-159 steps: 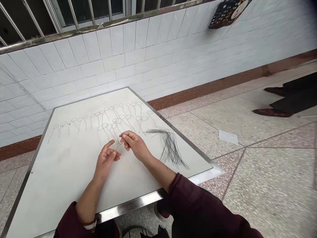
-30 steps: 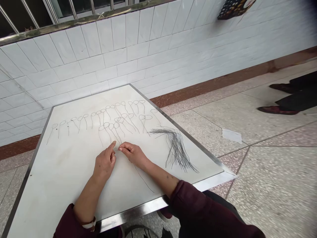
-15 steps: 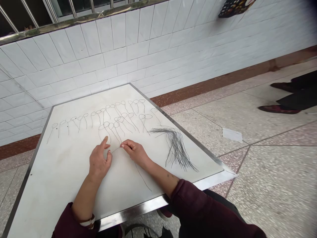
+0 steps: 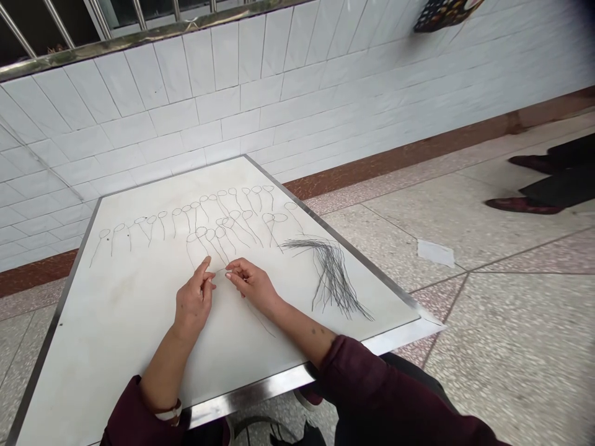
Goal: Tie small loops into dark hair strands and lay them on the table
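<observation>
A thin dark wire (image 4: 262,323) runs through the fingertips of my right hand (image 4: 253,286), its tail slanting down toward the table's near edge. My right thumb and index finger pinch it. Close on the left, my left hand (image 4: 193,303) has its thumb and a finger closed on the wire's other end, with the index finger pointing forward. A short stretch of wire bridges the small gap between the hands. Beyond them lie several looped wires (image 4: 201,232), each a round loop with a straight tail, in uneven rows. To the right is a loose bundle of straight wires (image 4: 332,272).
The white table (image 4: 125,328) has a metal rim and stands against a tiled wall (image 4: 162,127). A barred window (image 4: 139,15) is above. On the floor at right lie a white paper (image 4: 436,253) and another person's shoes (image 4: 525,204).
My left hand has moved right and closed its thumb and finger on the wire near my right hand. The wire's tail has drawn up closer to my right hand.
</observation>
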A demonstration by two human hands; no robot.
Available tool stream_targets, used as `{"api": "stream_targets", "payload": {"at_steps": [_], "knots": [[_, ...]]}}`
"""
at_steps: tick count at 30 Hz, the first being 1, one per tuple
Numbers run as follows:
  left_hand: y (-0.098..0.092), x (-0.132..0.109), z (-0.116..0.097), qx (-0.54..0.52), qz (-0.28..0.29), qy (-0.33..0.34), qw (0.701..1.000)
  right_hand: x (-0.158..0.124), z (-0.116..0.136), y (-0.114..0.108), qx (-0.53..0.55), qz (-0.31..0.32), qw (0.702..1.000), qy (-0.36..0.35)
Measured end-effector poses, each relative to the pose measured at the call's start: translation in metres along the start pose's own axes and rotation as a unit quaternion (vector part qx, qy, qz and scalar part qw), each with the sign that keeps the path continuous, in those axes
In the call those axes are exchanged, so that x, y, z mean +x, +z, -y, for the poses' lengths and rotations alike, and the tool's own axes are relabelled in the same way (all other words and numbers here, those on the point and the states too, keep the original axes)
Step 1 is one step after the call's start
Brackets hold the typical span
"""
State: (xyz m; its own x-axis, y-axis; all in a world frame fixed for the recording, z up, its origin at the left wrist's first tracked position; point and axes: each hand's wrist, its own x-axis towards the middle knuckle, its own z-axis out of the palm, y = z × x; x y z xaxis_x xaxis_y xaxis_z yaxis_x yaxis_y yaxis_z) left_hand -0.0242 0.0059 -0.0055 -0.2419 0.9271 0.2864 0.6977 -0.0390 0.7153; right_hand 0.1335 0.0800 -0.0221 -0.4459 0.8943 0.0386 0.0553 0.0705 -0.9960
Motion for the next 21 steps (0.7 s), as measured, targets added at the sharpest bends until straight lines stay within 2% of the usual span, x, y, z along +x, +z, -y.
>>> {"api": "stream_targets", "payload": {"at_steps": [5, 9, 15, 21], "knots": [[0.002, -0.0007, 0.0005, -0.008, -0.008, -0.001, 1.0, 0.0005, -0.0051, 0.0015, -0.045, -0.018, 0.998, -0.049], [0.0013, -0.0005, -0.0008, 0.011, -0.009, 0.003, 1.0, -0.0008, -0.0058, 0.0038, -0.07, -0.003, 0.995, -0.077], [-0.0008, 0.0011, -0.0031, 0.028, -0.024, -0.007, 0.999, -0.0046, -0.0027, 0.007, 0.005, 0.058, 0.998, -0.03], [-0.0036, 0.0025, -0.0052, 0.014, -0.016, -0.017, 1.0, -0.0036, -0.003, 0.0057, 0.041, 0.075, 0.996, 0.007]]}}
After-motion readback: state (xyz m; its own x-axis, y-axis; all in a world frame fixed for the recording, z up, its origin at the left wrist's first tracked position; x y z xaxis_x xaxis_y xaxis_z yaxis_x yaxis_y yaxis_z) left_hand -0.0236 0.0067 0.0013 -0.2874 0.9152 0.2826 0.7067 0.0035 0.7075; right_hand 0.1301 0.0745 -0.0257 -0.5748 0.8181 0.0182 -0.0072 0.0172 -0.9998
